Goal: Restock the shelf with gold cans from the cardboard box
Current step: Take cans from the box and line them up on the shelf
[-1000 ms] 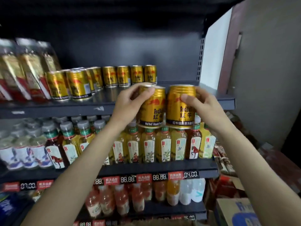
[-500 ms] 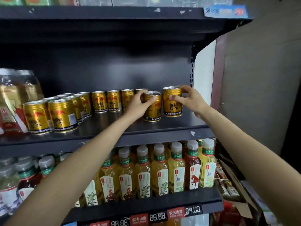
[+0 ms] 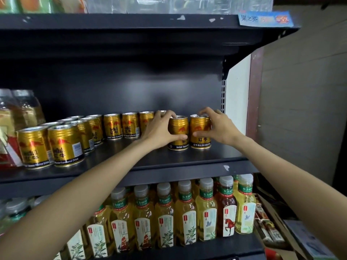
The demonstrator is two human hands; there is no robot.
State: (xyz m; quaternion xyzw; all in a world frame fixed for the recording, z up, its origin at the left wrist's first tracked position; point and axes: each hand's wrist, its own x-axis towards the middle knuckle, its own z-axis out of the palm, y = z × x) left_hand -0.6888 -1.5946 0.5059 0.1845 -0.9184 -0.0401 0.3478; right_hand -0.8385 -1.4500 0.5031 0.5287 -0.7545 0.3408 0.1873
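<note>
Two gold cans stand upright side by side on the dark shelf (image 3: 197, 156), toward its right end. My left hand (image 3: 159, 131) grips the left can (image 3: 178, 128), thumb across its front and fingers over its rim. The right can (image 3: 200, 128) is held by my right hand (image 3: 217, 128), thumb on the front and fingers curled over the top. A row of more gold cans (image 3: 112, 126) runs along the back and curves forward to the left, ending with two cans (image 3: 50, 147) near the shelf's front edge. The cardboard box is out of sight.
Bottled tea (image 3: 185, 212) fills the shelf below. Packaged bottles (image 3: 16, 117) stand at the far left of the can shelf. Another shelf (image 3: 131, 23) hangs overhead. A wall (image 3: 300, 109) closes the right side, with boxed goods (image 3: 277, 231) at lower right.
Both hands carried the two cans up from in front of the shelf edge, reached in and set them down on the shelf. The view tilted upward.
</note>
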